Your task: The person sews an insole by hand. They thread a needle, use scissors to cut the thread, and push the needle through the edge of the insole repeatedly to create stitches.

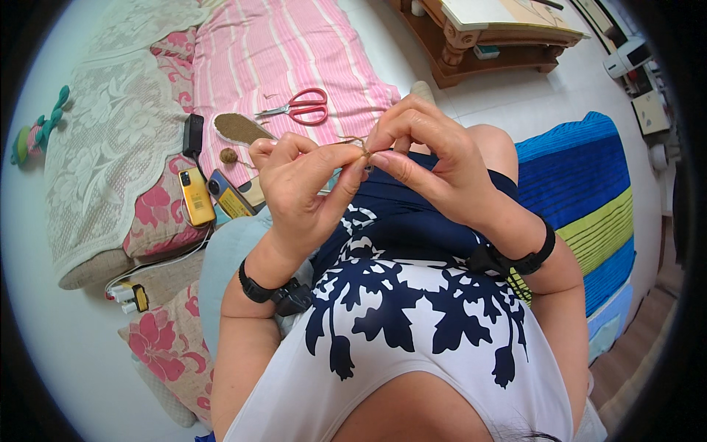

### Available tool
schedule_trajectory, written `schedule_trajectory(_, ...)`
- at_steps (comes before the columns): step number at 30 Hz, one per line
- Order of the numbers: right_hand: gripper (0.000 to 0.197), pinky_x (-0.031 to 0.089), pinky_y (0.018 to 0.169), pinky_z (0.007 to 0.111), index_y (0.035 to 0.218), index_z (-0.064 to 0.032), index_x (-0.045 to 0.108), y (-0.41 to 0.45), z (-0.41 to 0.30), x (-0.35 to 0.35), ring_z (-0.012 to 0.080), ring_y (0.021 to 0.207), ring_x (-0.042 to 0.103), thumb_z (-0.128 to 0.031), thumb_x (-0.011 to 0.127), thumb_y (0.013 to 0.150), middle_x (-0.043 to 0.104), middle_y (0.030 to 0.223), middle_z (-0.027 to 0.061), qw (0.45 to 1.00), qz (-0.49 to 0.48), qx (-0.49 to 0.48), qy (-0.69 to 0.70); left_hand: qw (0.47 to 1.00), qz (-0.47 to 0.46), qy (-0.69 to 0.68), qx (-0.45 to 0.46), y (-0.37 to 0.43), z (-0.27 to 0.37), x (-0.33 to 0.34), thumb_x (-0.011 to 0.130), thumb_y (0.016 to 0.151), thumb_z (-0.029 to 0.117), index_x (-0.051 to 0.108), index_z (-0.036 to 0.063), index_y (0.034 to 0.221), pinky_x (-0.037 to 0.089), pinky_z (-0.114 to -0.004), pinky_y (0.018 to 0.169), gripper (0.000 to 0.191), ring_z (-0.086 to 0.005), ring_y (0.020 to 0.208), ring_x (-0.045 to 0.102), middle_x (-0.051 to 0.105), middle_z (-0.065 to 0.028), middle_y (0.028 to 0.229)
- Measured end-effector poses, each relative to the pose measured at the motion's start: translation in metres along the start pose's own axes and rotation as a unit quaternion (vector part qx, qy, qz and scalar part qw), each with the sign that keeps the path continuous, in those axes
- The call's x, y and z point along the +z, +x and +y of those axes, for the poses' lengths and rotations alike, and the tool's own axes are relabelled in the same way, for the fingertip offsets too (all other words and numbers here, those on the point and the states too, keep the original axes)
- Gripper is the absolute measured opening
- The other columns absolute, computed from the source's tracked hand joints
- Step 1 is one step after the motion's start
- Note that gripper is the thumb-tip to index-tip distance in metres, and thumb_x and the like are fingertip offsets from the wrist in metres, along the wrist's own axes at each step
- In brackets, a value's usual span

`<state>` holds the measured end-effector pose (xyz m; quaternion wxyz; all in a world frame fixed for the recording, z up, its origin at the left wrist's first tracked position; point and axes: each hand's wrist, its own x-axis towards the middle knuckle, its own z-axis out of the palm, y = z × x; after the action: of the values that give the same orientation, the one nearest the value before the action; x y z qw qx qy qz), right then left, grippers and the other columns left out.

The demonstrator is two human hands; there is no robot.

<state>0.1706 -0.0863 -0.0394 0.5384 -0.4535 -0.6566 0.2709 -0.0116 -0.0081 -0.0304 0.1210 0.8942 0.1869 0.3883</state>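
My left hand (304, 185) and my right hand (431, 154) meet at the fingertips above my lap. Between them is a small piece of brown yarn (365, 152), pinched by thumb and forefinger on both sides; the fingers hide much of it. A thin dark tip, perhaps a needle or hook, shows by the left fingers. Beyond my left hand, a brown shoe sole with a white edge (241, 128) lies on the pink striped cloth (259, 50). Near it are a small ball of brown yarn (228, 156) and scissors with red handles (308, 106).
Left of my hands lie a yellow phone (196, 198), a second phone (229, 194) and a black power adapter (193, 135) with a cable. A power strip (128, 295) sits lower left. A carved wooden table (469, 41) stands ahead, and a striped blue-green cloth (577, 210) is on the right.
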Motion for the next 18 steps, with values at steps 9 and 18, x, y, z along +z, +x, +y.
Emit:
schedule_trajectory(9,0.008,0.042,0.066,0.022,0.087,0.0003,0.06,-0.001,-0.005,0.001,0.0104,0.076,0.052,-0.002,0.067,0.083,0.056,0.092,0.0055,0.998,0.001,0.045,0.043,1.0,0.007,0.009,-0.02,-0.001,0.005,0.001,0.073,0.074,0.012,0.069,0.0126,0.081,0.027,-0.03,0.073,0.009,-0.0113,0.061,0.047,0.065,0.0062,0.07)
schedule_trajectory(18,0.011,0.043,0.066,0.024,0.089,0.0002,0.061,0.001,-0.009,0.001,0.0117,0.073,0.052,-0.002,0.068,0.081,0.058,0.089,0.0057,1.0,0.011,-0.01,0.019,0.998,0.015,-0.038,-0.053,0.001,0.008,0.0,0.069,0.079,0.013,0.069,0.0113,0.084,0.027,-0.031,0.073,0.005,-0.011,0.062,0.047,0.064,0.0072,0.066)
